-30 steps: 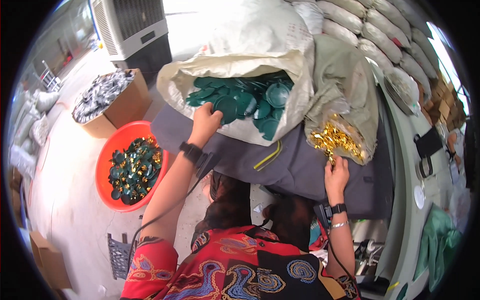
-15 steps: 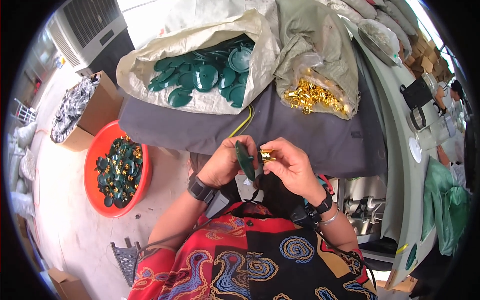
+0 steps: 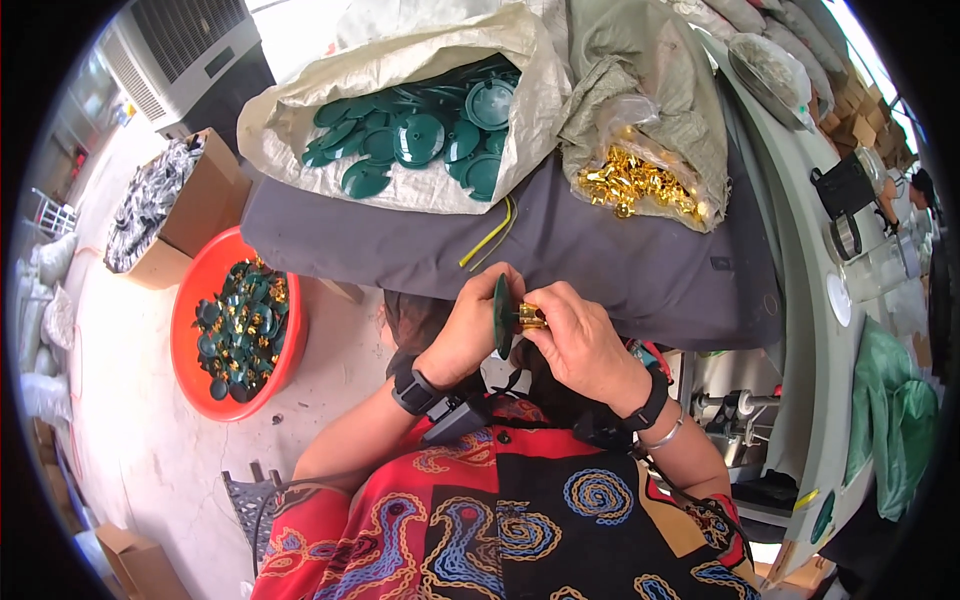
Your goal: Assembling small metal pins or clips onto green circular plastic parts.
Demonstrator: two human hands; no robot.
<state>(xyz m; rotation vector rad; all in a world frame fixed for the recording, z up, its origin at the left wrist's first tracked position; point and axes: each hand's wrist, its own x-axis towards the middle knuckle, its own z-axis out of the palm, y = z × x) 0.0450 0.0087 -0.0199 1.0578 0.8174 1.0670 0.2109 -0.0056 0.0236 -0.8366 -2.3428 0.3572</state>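
1. The left hand [image 3: 470,325] was mostly closed. Its fingers and thumb pinched a round green disc [image 3: 502,318]. The disc stood up on its edge, so its thin side showed.

2. The right hand [image 3: 584,345] was curled up too. Its thumb and pointing finger pinched a small shiny gold piece [image 3: 532,316]. The other fingers were bent in.

3. The two hands were close together, in front of the person's tummy and by the near edge of the table [image 3: 620,275]. The gold piece was at the middle of the disc, on the right side. A little dark bit showed between them. I could not tell if the gold piece was stuck on.

4. On the table, a big white sack [image 3: 268,150] lay with its mouth open. Lots of green discs [image 3: 418,140] were in it.

5. Beside it, on the right, was a gray-green sack [image 3: 655,65]. A heap of gold pieces [image 3: 640,185] showed at its mouth.

6. A yellow strip [image 3: 486,246] lay on the table, near the white sack.

7. On the floor to the left stood a red-orange tub [image 3: 184,340]. Green and gold bits [image 3: 240,335] were mixed up inside it.
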